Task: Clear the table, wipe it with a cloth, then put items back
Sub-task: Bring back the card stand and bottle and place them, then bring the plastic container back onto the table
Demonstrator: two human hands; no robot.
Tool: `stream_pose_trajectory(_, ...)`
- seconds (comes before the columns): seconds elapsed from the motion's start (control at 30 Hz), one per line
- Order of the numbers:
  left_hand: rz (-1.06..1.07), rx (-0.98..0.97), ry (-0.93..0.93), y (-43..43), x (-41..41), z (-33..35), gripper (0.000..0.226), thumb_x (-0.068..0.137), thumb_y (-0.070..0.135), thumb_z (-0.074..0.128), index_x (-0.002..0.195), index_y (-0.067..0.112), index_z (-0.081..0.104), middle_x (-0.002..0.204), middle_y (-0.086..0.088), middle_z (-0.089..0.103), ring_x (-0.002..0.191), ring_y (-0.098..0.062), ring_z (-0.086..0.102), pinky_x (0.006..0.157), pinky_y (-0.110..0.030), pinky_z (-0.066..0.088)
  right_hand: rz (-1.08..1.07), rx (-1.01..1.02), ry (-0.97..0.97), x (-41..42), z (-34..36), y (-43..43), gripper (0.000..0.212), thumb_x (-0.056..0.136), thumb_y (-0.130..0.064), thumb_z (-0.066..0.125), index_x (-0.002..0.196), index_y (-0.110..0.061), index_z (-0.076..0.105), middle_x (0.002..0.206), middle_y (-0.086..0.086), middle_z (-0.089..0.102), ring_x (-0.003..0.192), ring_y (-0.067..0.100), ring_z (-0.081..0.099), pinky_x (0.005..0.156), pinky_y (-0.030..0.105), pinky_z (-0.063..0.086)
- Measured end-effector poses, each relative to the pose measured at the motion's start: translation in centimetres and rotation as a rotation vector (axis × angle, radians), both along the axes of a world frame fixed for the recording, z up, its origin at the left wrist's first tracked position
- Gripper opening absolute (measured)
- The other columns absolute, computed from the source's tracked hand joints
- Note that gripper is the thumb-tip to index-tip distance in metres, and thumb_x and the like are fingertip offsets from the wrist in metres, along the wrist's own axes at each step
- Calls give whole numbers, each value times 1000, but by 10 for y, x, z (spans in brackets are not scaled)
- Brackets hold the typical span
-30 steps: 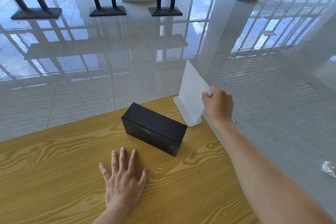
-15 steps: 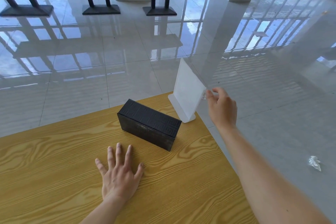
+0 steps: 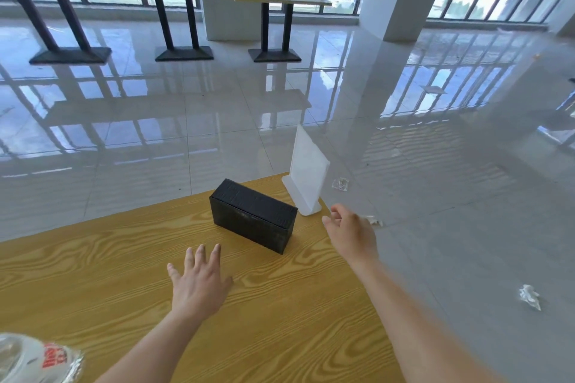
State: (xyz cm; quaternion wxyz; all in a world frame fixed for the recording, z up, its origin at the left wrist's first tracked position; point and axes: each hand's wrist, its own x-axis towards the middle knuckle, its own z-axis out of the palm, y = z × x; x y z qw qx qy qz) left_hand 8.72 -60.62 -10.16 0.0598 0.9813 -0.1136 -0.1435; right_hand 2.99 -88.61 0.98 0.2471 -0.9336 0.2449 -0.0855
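Observation:
A black rectangular box (image 3: 253,214) lies on the wooden table (image 3: 93,270) near its far corner. Just behind it a white sign stand (image 3: 308,171) stands upright at the corner. My right hand (image 3: 350,233) hovers to the right of the box and in front of the stand, fingers loosely curved, holding nothing and clear of the stand. My left hand (image 3: 199,283) lies flat on the tabletop with its fingers spread, a short way in front of the box.
A clear plastic bottle with a red-lettered label (image 3: 34,361) shows at the bottom left corner. Crumpled scraps (image 3: 529,295) lie on the glossy tiled floor to the right. Long counters on black legs (image 3: 273,56) stand far back by the windows.
My right hand has let go of the white sign stand and drawn back toward me. The stand now stands alone at the table corner. My left hand stays flat on the table.

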Motion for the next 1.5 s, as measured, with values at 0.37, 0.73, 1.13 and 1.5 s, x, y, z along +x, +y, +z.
stream_pose_trajectory(0.37, -10, 6, -199, 18, -87, 91, 77, 94, 59, 41, 155, 27, 7, 164, -10, 12, 151, -33, 4, 117, -65, 11, 301, -182, 14, -61, 34, 57, 45, 96, -41, 58, 135, -19, 53, 128, 4, 62, 114, 24, 60, 84, 33, 50)
stream_pose_trajectory(0.73, 85, -41, -402, 94, -145, 156, 74, 94, 59, 40, 155, 28, 11, 163, -11, 14, 151, -34, 4, 117, -66, 7, 526, -247, -57, -97, 68, 155, 51, 95, -45, 57, 141, -23, 47, 127, -1, 61, 112, 20, 57, 84, 33, 53)
stream_pose_trajectory(1.13, 257, -29, -535, 293, -202, 195, 72, 93, 60, 40, 153, 27, 20, 161, -10, 20, 150, -33, 11, 116, -65, 11, 681, -246, -160, -119, 112, 349, 54, 95, -43, 59, 143, -20, 47, 137, 3, 59, 125, 22, 56, 97, 37, 50)
stream_pose_trajectory(1.5, 391, 0, -507, 469, -250, 199, 72, 92, 59, 41, 153, 26, 20, 161, -11, 20, 150, -32, 10, 115, -65, 13, 813, -248, -124, -138, 115, 538, 52, 94, -48, 57, 140, -26, 49, 138, -1, 58, 128, 23, 51, 100, 45, 45)
